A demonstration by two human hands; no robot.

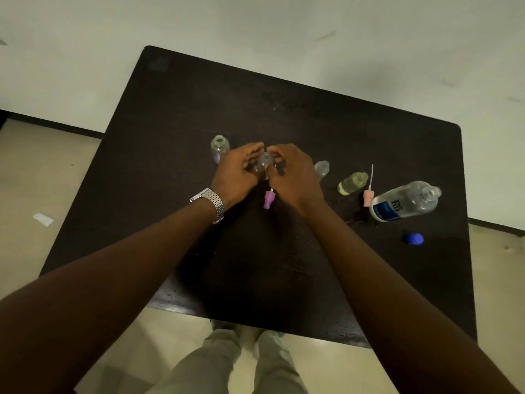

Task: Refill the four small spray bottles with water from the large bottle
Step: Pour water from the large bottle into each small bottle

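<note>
A dark, matt desk with rounded corners stands against a pale wall, on a cream tiled floor with a black skirting strip; a scrap of white paper lies on the floor off the desk's left edge.

Farthest left of the things, a small clear bottle stands upright, its open neck pointing up and a violet tint at its base. Just right of it the left hand – a steel-link watch on its wrist – curls around a second small clear bottle, fingers partly closed on its side; this bottle also stands with its long axis roughly vertical, near the middle of the desk. The right hand meets it from the other side, fingertips pinched at the bottle's top; whether it holds a cap there is hard to tell. Below the hands a violet sprayer lies flat on the desk, its thin white tube pointing toward the far edge.

Right of the right hand a third small clear bottle stands open-necked, then a fourth holding yellowish liquid, mouth up. Beside that lies a pink sprayer, its long white tube pointing to the far edge. Near the right edge the large bottle – clear, ribbed plastic with a blue-and-white label – stands uncapped, partly filled, its neck up and appearing tilted toward the right edge in this wide view. Its blue cap rests nearer the front, well apart. Some wet marks show on the desk by the large bottle's base.
</note>
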